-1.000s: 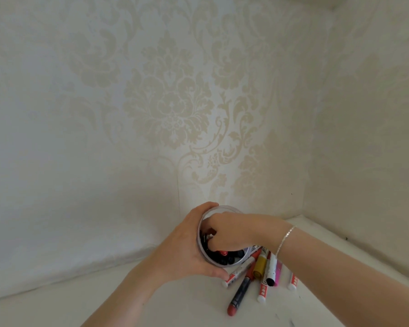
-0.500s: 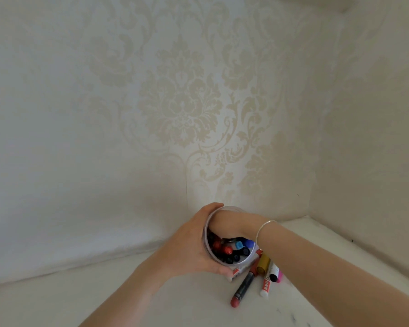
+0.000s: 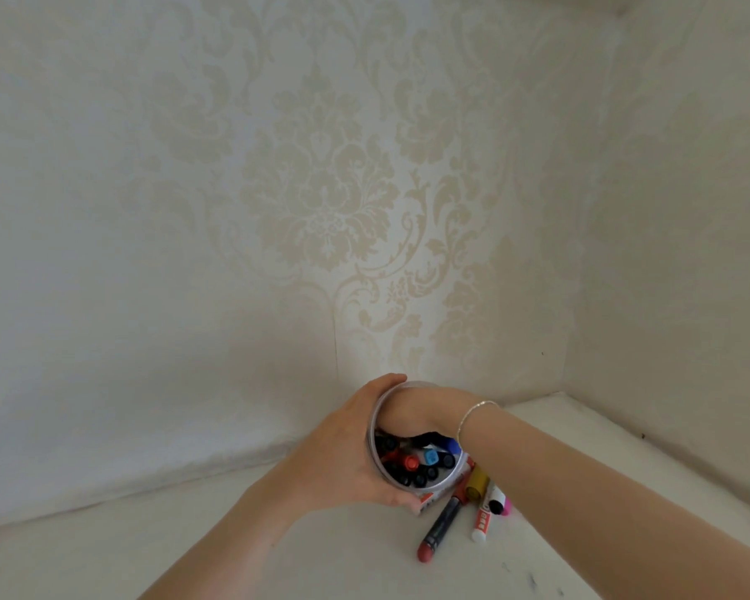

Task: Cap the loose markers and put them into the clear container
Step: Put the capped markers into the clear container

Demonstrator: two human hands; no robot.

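The clear container (image 3: pixel 444 486) is tilted towards me, and my left hand (image 3: pixel 343 456) grips it around its left side. Inside stand several capped markers, among them a red cap (image 3: pixel 410 462) and a blue cap (image 3: pixel 430 457). My right hand (image 3: pixel 412 411) reaches into the far side of the opening; its fingers are hidden inside. Loose markers lie on the table just right of the container: a black one with a red end (image 3: pixel 440 528), a gold one (image 3: pixel 477 485), a white one with a red label (image 3: pixel 482 519) and a pink one (image 3: pixel 507 508).
The white table (image 3: pixel 321 556) fits into a corner of patterned cream walls; the back wall (image 3: pixel 321 210) stands close behind the container and the side wall (image 3: pixel 667 253) to the right. A bracelet (image 3: pixel 473 415) is on my right wrist.
My right hand has sunk from above the rim down into the container's far side, uncovering the coloured caps. The left hand keeps hold of the container.
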